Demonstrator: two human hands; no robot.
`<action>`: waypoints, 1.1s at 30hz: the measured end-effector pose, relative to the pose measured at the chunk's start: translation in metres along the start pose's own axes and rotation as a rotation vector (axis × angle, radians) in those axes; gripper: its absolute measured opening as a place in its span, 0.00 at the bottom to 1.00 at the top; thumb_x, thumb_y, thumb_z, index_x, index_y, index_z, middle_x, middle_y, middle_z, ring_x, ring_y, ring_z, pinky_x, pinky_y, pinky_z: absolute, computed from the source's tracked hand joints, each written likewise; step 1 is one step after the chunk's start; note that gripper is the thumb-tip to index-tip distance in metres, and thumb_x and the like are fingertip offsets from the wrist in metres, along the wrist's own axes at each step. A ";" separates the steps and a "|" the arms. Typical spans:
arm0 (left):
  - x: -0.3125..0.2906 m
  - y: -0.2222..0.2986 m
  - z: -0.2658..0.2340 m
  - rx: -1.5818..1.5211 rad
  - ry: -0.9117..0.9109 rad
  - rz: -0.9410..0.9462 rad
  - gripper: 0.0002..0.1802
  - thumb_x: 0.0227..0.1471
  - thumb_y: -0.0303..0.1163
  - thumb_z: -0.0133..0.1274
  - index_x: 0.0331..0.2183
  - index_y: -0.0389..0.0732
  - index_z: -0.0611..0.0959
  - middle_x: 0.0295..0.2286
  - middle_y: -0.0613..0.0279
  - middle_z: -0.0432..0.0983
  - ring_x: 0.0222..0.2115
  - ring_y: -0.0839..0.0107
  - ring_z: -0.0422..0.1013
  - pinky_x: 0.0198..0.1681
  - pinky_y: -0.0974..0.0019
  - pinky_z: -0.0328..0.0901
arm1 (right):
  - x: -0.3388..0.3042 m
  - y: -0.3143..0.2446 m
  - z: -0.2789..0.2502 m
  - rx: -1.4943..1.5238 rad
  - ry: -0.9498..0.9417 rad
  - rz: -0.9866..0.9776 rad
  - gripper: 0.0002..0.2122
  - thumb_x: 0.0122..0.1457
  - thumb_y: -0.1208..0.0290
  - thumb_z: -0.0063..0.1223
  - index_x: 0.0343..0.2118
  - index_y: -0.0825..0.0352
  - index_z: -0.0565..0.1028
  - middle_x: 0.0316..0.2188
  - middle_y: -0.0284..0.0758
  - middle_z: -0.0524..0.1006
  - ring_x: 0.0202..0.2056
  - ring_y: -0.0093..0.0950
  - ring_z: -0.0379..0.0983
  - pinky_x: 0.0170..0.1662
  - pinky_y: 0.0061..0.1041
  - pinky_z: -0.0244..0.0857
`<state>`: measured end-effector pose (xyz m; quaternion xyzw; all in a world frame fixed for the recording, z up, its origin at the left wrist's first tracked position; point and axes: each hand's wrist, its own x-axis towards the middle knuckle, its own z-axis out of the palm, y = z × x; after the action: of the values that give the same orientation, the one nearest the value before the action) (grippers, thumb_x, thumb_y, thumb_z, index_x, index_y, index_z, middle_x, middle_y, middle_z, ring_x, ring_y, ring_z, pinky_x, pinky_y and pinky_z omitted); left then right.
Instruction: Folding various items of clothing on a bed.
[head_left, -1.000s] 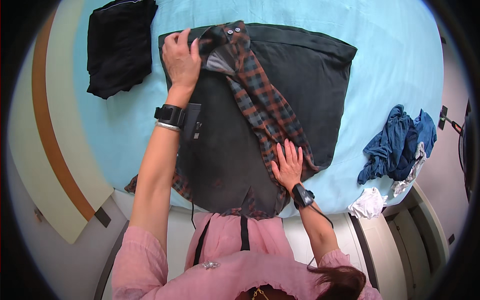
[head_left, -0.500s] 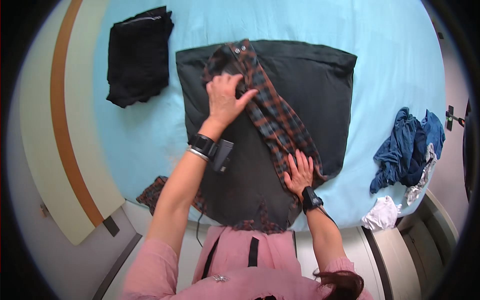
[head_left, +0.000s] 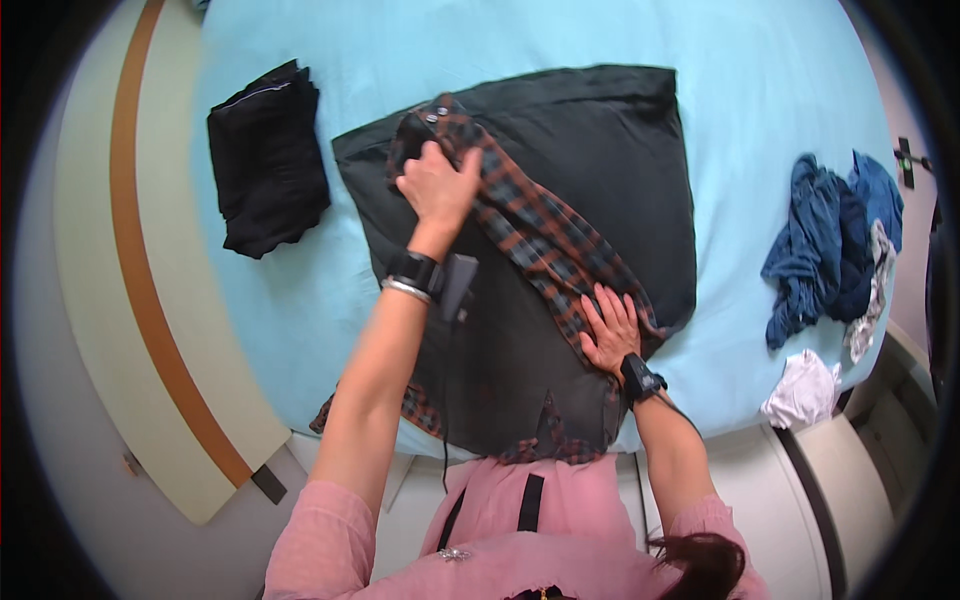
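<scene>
A shirt lies spread on the light blue bed sheet, its dark grey side [head_left: 620, 180] up. One brown, black and grey checked sleeve [head_left: 545, 215] runs diagonally across it, its buttoned cuff near the far edge. At the cuff, my left hand [head_left: 440, 188] has its fingers curled into the fabric, thumb along the sleeve; the fingertips are partly hidden. Lower on the same sleeve, near the shirt's right side, my right hand [head_left: 612, 335] rests flat with fingers spread. Another checked part [head_left: 420, 408] shows beside my left forearm.
Folded black clothing [head_left: 268, 165] lies at the far left of the light blue sheet [head_left: 760, 110]. Crumpled blue clothes [head_left: 815, 245] and a white cloth [head_left: 803, 388] lie at the right. A cream headboard-like panel [head_left: 85, 300] with a brown stripe borders the left.
The view has turned slightly. My left hand's fingers, spread before, are now more curled at the cuff, which lies a little further left. My right hand stays flat on the sleeve.
</scene>
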<state>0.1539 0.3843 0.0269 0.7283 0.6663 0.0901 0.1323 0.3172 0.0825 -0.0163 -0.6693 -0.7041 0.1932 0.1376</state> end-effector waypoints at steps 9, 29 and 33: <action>0.003 -0.014 -0.016 -0.838 0.050 -0.233 0.09 0.47 0.29 0.52 0.27 0.38 0.67 0.20 0.67 0.67 0.18 0.82 0.63 0.18 0.76 0.64 | -0.003 0.005 0.006 0.008 0.010 -0.004 0.28 0.45 0.59 0.47 0.53 0.57 0.61 0.56 0.36 0.55 0.57 0.29 0.49 0.59 0.35 0.37; 0.030 -0.020 0.021 -1.573 -0.471 -0.402 0.05 0.54 0.32 0.43 0.35 0.47 0.72 0.33 0.68 0.72 0.34 0.72 0.68 0.40 0.64 0.62 | -0.030 0.074 -0.084 -0.010 0.330 0.474 0.09 0.47 0.71 0.53 0.33 0.63 0.71 0.26 0.31 0.70 0.32 0.29 0.66 0.42 0.32 0.54; 0.033 -0.008 0.032 -1.341 -0.256 -0.379 0.05 0.53 0.30 0.44 0.34 0.43 0.71 0.27 0.70 0.71 0.25 0.78 0.68 0.28 0.71 0.66 | -0.029 0.033 -0.089 0.012 0.457 0.320 0.19 0.46 0.64 0.56 0.40 0.65 0.67 0.33 0.36 0.69 0.36 0.35 0.64 0.39 0.31 0.55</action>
<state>0.1593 0.4158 -0.0079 0.3662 0.5619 0.3701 0.6429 0.3883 0.0628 0.0492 -0.7973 -0.5391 0.0606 0.2647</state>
